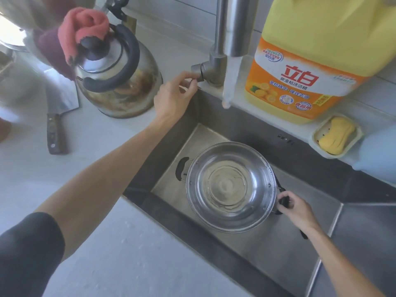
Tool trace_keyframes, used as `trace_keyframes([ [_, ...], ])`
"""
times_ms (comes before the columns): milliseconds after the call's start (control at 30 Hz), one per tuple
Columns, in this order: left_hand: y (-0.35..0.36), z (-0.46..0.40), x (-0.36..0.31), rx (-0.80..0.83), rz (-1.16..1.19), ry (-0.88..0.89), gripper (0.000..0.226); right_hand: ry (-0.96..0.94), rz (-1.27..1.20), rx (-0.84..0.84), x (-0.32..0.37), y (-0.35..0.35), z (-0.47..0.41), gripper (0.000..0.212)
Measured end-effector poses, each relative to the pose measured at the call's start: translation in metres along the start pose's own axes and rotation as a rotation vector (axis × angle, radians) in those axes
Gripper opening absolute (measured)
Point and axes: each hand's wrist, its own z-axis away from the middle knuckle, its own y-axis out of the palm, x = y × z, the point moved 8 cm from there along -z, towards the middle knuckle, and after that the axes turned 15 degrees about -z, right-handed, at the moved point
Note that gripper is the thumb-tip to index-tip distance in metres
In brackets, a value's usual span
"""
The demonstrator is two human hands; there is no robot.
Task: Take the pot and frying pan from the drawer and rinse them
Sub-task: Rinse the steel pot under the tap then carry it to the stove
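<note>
Your left hand (171,97) reaches to the tap (216,61), its fingers (188,81) pinched on the lever while water (230,82) runs from the spout. Your right hand (296,207) has its fingers curled tight around one black handle of the steel pot (231,187), which sits in the sink (278,249) holding a little water.

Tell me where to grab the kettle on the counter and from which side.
Grip the kettle by its black arched handle, coming from above. The handle stands up over the lid, clear of the body; a red cloth drapes over the lid knob, so reach beside it.
</note>
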Motion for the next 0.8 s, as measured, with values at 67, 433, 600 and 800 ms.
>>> trace_keyframes([
  [67, 0.003, 0.014, 0.006, 0.01, 0.089, 0.016, 0.025, -0.002, -0.012, 0.001, -0.001, -0.001, -0.001, 0.025],
  [433, 0.109, 0.146, 0.118, 0.9, -0.325, -0.066, 0.028, 0.011, -0.094, 0.009, 0.0, 0.0, 0.001, 0.024],
  [600, 0.103, 0.132, 0.107, 0.815, -0.259, 0.028, 0.019, 0.044, -0.109, 0.057, -0.005, 0.004, 0.003, 0.026],
  [800, 0.038, 0.112, 0.075, 0.575, -0.296, 0.082, 0.012, 0.171, -0.262, 0.329, 0.002, 0.033, 0.026, 0.018],
])
